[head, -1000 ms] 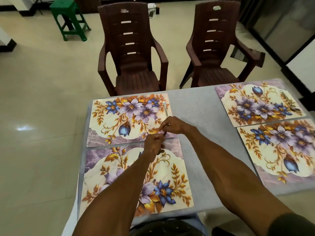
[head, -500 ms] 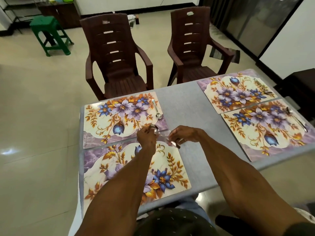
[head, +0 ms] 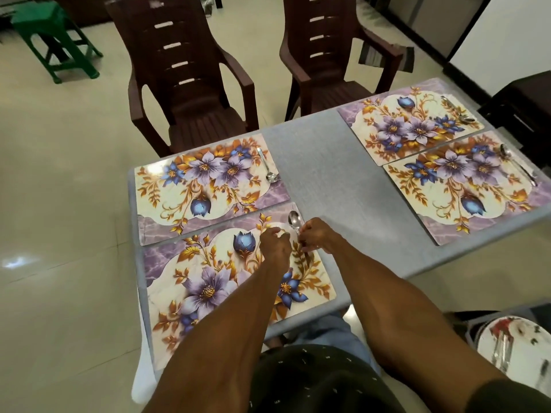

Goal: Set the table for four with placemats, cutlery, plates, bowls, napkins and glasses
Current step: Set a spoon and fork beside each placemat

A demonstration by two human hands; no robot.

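Grey matte rectangular counter [head: 322, 174] carrying four glossy rectangular floral placemats, two left, two right. Near left placemat [head: 208, 287]: polished steel spoon [head: 294, 219] at its far right corner, oval bowl pointing far. Right hand [head: 317, 235] curls round the spoon's handle; left hand [head: 274, 241], fingers bent, pinches it just beside. Far left placemat [head: 205, 180] holds another steel spoon [head: 267, 168] along its right edge.

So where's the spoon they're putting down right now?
The spoon is at the far right corner of the nearest placemat, bowl pointing away, between the left hand and the right hand.
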